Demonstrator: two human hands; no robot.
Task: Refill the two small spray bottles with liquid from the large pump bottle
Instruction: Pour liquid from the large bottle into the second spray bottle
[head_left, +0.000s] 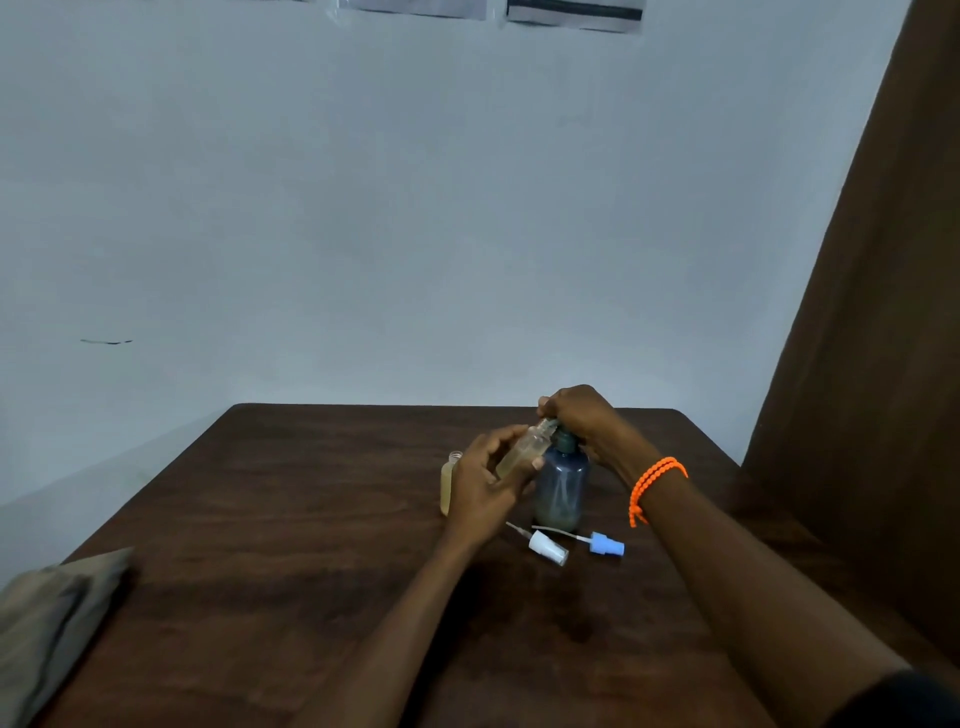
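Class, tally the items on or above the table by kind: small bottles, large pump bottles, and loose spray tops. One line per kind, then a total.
Small bottles: 2, one tilted in the left hand at, one standing at
Large pump bottles: 1, the right hand on its top
Loose spray tops: 2, white and blue
Total: 5

Pump bottle (561, 488) stands on table (260, 519) right of centre toward far edge, one spray bottle (447, 486) just left of it, two spray heads (548, 547) (605, 545) lying just in front, folded cloth (47, 618) at near-left corner.
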